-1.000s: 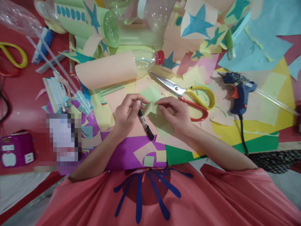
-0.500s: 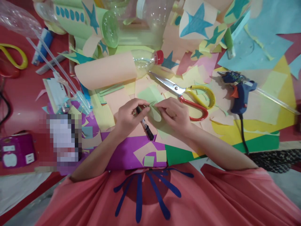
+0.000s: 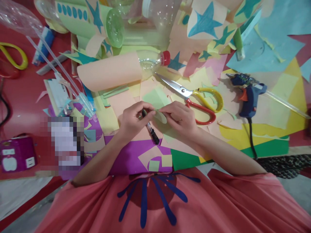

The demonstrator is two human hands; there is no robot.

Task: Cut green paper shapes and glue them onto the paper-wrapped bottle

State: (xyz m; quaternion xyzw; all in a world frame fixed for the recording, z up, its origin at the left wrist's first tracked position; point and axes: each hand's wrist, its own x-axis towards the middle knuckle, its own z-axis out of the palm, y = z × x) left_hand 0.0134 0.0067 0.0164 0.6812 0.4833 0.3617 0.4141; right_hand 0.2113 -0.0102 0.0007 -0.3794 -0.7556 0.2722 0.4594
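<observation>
Pinching a small pale-green paper cut-out (image 3: 161, 116) by its edges, fingertips of left hand (image 3: 133, 120) and right hand (image 3: 181, 118) meeting over it, just above the littered worktop and close to the chest. Gripped at the rim from both sides, probably to hold such flimsy stuff flat. Rounded, matte, thin as a leaf. Clamped under the left fingers too: a black pen (image 3: 150, 129), glossy barrel slanting down toward the body, likely tucked there for quick use. Just beyond the right hand, steel scissors (image 3: 194, 96) with red-and-yellow loops. Farther right, a blue glue gun (image 3: 246, 97) on its side, cord trailing. Up ahead, a clear bottle (image 3: 152, 61), red-capped, sleeved in smooth peach paper. Underneath, layered scraps on a purple sheet (image 3: 131, 155).
</observation>
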